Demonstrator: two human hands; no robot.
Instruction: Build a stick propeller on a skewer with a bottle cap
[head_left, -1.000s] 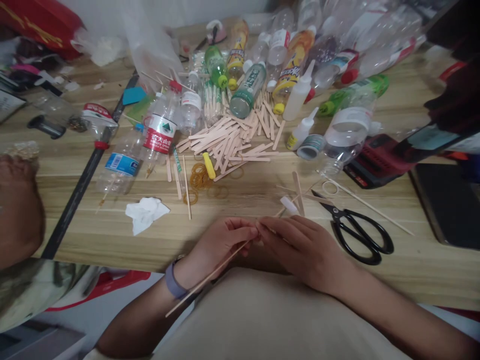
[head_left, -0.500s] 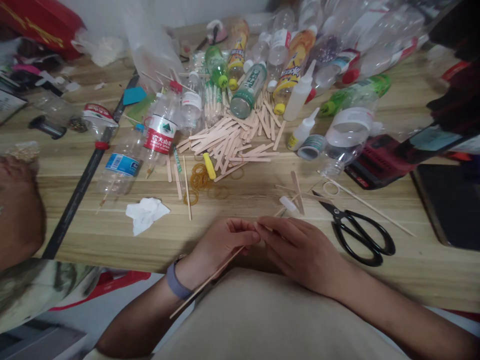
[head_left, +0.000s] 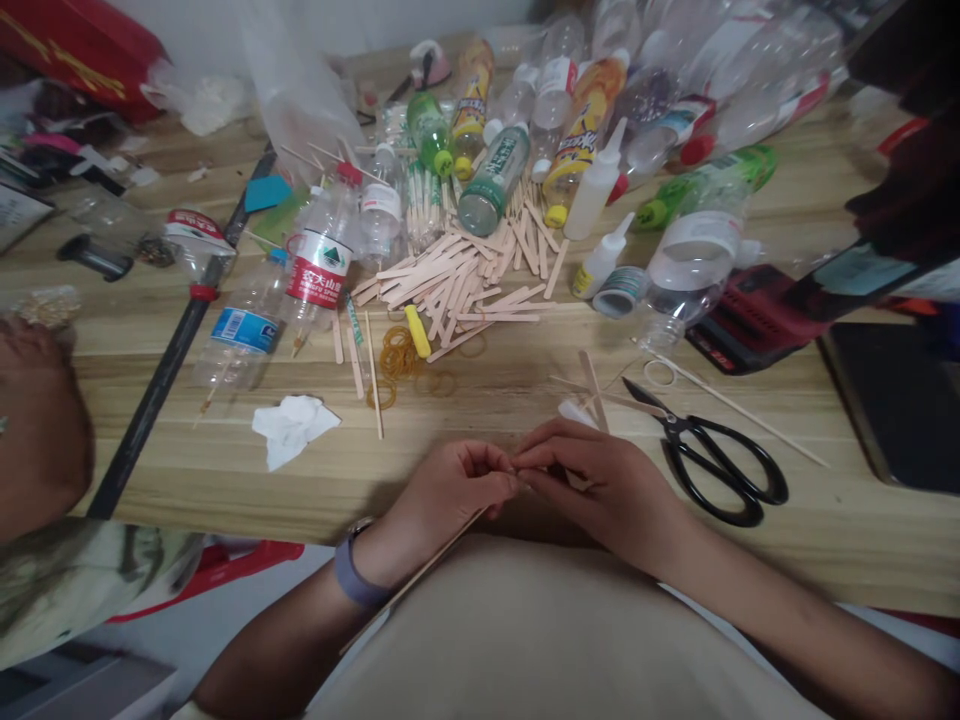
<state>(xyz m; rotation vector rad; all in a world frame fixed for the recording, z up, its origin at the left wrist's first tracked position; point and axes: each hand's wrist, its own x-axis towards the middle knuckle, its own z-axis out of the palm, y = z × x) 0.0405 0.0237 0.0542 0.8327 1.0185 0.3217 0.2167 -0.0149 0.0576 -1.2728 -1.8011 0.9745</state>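
My left hand (head_left: 465, 487) is closed around a thin wooden stick (head_left: 420, 575), whose long end slants down along my forearm. Against its fingertips, my right hand (head_left: 592, 485) pinches at the stick's upper end; what lies between those fingers is too small to make out. Just beyond my right hand are a flat craft stick (head_left: 593, 388) and a white piece (head_left: 576, 412), partly covered by the fingers. Black-handled scissors (head_left: 712, 450) lie to the right, blades pointing away to the left.
Craft sticks (head_left: 457, 280) are heaped mid-table, with rubber bands (head_left: 397, 355) in front. Plastic bottles (head_left: 495, 180) crowd the back. A crumpled tissue (head_left: 294, 430) lies left of my hands. A dark bar (head_left: 169, 370) crosses the table, and another person's arm (head_left: 41, 430) rests at far left.
My right hand has shifted its fingers, now more arched and spread at the stick's end. The white piece is more covered. My left hand keeps its hold on the stick.
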